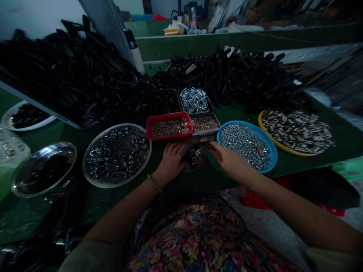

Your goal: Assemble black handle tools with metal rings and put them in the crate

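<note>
In front of my body, my left hand (171, 160) is curled against a black part (192, 159), its thumb and fingers around the left side. A small metal coil, like a spring, shows on this part. From the other side my right hand (227, 158) pinches a dark end of what looks like the same part; its fingertips are partly hidden in shadow. Just beyond my hands stands a red tray (149, 130) of small copper-coloured pins. Close to my right wrist is a blue bowl (273, 153) full of small silvery nuts or similar pieces.
Left are a bowl (85, 166) of shiny curved clips and a clear bowl (74, 155) of dark pieces. A tray of silver bolts (195, 100) stands behind. Right is a yellow bowl (265, 130) of metal cylinders. Black curved parts (241, 79) heap along the back.
</note>
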The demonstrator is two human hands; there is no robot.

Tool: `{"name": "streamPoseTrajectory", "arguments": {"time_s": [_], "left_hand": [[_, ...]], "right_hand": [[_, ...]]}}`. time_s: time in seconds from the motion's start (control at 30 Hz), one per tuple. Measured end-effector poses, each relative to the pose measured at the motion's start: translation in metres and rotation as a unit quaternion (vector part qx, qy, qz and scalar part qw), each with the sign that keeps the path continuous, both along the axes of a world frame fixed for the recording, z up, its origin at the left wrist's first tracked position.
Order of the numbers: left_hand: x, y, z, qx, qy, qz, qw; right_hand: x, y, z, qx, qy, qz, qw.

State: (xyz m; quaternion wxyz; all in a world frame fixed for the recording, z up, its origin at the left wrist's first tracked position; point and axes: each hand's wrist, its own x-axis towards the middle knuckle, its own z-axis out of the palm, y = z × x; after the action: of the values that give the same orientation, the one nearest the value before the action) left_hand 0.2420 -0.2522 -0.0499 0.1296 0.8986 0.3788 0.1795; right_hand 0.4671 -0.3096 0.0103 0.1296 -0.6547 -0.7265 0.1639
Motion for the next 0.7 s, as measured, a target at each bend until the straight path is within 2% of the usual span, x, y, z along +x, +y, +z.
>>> {"name": "streamPoseTrajectory", "arguments": {"time_s": [0.1,0.2,0.27,0.33,0.4,0.43,0.53,0.6,0.7], "left_hand": [[0.003,-0.01,0.006,0.014,0.082,-0.028,0.996],[0.008,-0.01,0.019,-0.037,0.066,-0.044,0.996],[0.012,-0.002,0.029,-0.104,-0.011,-0.032,0.994],[0.016,0.008,0.037,-0.196,-0.075,-0.009,0.978],[0.018,0.014,0.038,-0.26,-0.064,0.025,0.963],[0.018,0.014,0.036,-0.264,-0.031,0.042,0.963],[0.01,0.007,0.03,-0.191,0.094,0.062,0.975],[0.006,0.006,0.033,-0.132,0.15,0.057,0.978],[0.021,0.032,0.048,-0.034,0.141,0.051,0.988]], "right_hand": [[0.045,-0.009,-0.018,0.062,-0.136,-0.11,0.983],[0.086,-0.015,-0.038,0.064,-0.289,-0.17,0.94],[0.101,-0.009,-0.043,0.072,-0.327,-0.16,0.929],[0.103,0.011,-0.039,0.106,-0.315,-0.132,0.934],[0.095,0.043,-0.031,0.128,-0.275,-0.087,0.949],[0.088,0.062,-0.028,0.119,-0.257,-0.055,0.957],[0.066,0.118,-0.022,0.068,-0.265,0.007,0.962],[0.056,0.145,-0.025,0.046,-0.275,0.03,0.96],[0.049,0.163,-0.032,0.046,-0.273,0.048,0.96]]}}
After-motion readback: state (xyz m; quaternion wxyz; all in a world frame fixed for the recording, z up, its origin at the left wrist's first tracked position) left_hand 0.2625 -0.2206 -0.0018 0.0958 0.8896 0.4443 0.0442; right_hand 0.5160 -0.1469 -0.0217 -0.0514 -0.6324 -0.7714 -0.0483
